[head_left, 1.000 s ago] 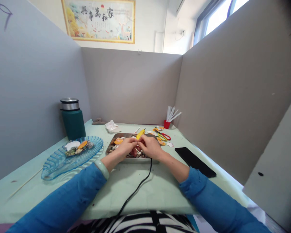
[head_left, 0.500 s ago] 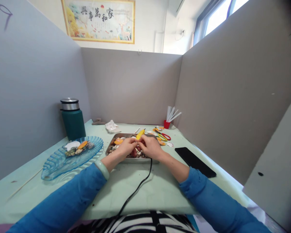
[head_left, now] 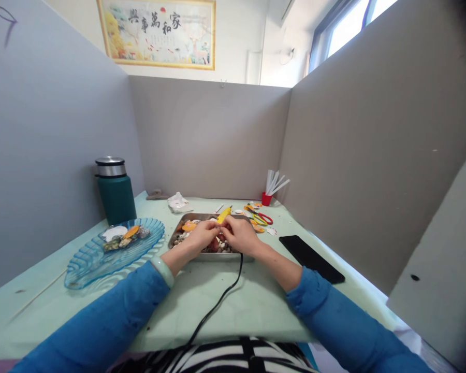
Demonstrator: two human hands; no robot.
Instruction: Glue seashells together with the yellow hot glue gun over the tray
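Observation:
Over a metal tray (head_left: 186, 218) of stones and shells, my left hand (head_left: 202, 235) and my right hand (head_left: 238, 234) meet fingertip to fingertip. Both are closed in a pinch, and whatever lies between the fingers is too small and covered to name. A yellow glue gun (head_left: 224, 214) lies just behind the fingertips on the tray, partly hidden by my hands. Its black cord (head_left: 221, 300) runs from the tray's front across the table to my lap. Reddish stones (head_left: 214, 244) show below my fingers.
A blue shell-shaped plate (head_left: 89, 267) with stones and an orange piece stands left, before a green flask (head_left: 116, 199). Scissors (head_left: 264, 218), a red cup (head_left: 266, 199) of white sticks and a black phone-like slab (head_left: 310, 259) are right. Grey partitions (head_left: 209, 134) enclose the table.
Both hands stay together over the tray, with only a slight shift of the fingertips. The whole view has drifted a little.

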